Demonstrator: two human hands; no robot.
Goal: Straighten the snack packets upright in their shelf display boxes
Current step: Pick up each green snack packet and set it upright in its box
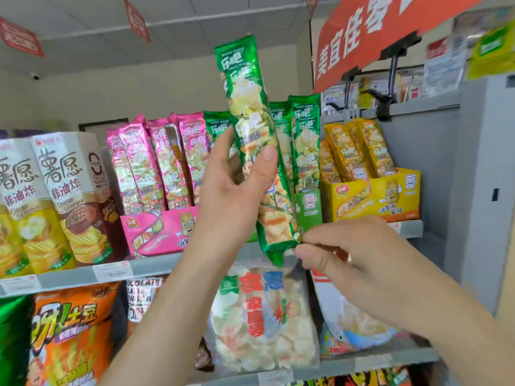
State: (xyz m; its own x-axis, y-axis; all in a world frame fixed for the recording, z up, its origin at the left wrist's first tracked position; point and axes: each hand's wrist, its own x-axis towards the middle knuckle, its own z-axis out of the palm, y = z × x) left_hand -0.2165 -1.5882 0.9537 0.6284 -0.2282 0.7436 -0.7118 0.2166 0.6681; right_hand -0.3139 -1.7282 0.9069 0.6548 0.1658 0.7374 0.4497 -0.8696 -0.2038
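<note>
While left hand grips a green packet and right hand pinches its corner, both half hide the green box between pink box and yellow box.

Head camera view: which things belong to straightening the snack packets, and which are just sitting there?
In the job: green packet, gripped by left hand and pinched by right hand; green display box; pink display box; yellow display box.
Just there: chip cartons; crisp bags below; red banner.
</note>
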